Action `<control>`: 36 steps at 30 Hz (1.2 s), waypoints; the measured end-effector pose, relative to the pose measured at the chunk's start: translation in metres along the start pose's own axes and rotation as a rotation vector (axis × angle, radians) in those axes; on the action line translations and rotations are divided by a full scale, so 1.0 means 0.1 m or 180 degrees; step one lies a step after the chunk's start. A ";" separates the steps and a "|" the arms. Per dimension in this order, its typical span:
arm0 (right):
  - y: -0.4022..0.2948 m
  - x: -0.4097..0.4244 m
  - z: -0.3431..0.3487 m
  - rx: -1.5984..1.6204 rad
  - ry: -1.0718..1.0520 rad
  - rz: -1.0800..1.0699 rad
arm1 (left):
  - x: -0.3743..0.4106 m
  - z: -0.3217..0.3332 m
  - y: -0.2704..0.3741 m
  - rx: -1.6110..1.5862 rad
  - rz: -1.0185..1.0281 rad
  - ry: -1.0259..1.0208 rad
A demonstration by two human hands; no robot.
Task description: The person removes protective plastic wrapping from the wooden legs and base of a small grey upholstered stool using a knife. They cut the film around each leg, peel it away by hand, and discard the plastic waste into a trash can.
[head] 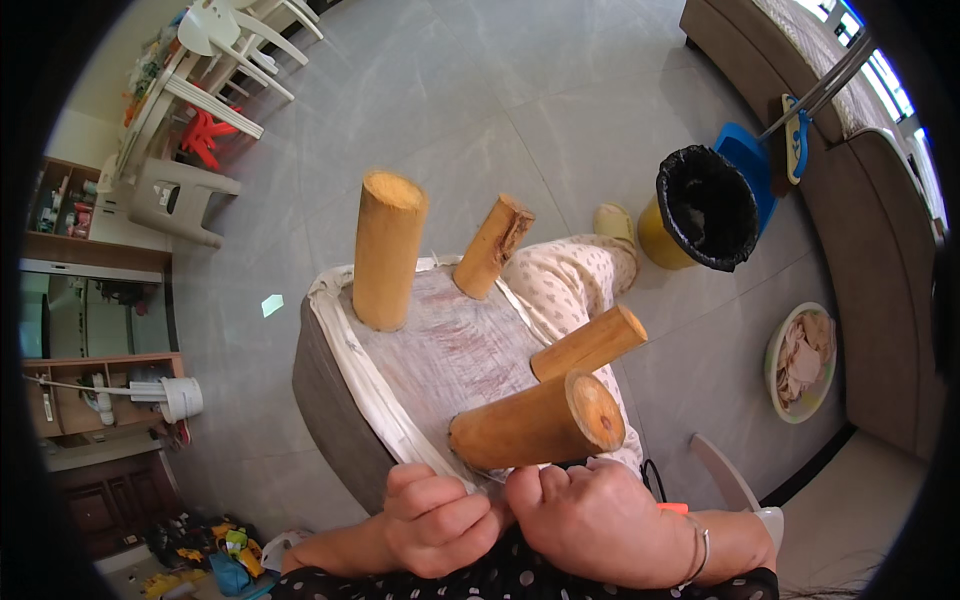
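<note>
An upturned footstool lies across my lap, with a grey fabric cover (330, 405) on its side and a scuffed grey underside (450, 337). Several round wooden legs stick up from it, among them a tall leg (390, 255) at the far left and a thick leg (532, 427) nearest me. A gathered white hem (367, 375) runs along the underside's rim. At the near corner my left hand (442, 521) pinches this hem, its fingers curled. My right hand (600, 517) is curled just beside it, below the thick leg, fingertips on the white edge. Both hands partly hide that corner.
A yellow bin (664, 236) with a black liner stands at right, before a blue dustpan (739, 142). A basin (772, 375) of cloths sits by the brown sofa (870, 300). A grey plastic stool (180, 199) and white chairs (217, 34) stand at left.
</note>
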State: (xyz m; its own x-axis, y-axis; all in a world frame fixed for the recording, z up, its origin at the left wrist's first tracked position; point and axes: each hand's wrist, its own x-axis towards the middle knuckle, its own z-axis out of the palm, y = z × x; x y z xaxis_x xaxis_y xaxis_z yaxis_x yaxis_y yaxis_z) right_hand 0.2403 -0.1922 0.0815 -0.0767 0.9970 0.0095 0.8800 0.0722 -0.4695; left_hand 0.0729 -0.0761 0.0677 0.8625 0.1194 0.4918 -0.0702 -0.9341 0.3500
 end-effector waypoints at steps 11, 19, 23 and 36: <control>0.16 -0.15 0.20 0.0080 0.0540 -0.0007 | 0.03 -0.04 -0.01 0.0020 -0.0112 -0.0074; 0.18 -0.15 0.31 -0.0040 0.0582 -0.0162 | 0.04 -0.06 0.02 -0.0025 -0.0159 -0.0294; 0.36 -0.10 0.27 0.0815 0.0330 -0.0502 | 0.04 -0.05 0.04 0.0009 -0.0143 -0.0355; 0.24 -0.13 0.17 0.1152 0.0008 -0.0179 | 0.05 -0.01 0.04 0.0049 -0.0092 -0.0179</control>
State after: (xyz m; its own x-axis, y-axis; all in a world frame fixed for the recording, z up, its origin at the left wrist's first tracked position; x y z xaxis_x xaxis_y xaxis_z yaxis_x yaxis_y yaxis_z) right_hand 0.2551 -0.2040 0.0552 -0.1187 0.9919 0.0460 0.6516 0.1127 -0.7501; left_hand 0.0759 -0.0785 0.0723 0.8909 0.1278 0.4359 -0.0375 -0.9356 0.3511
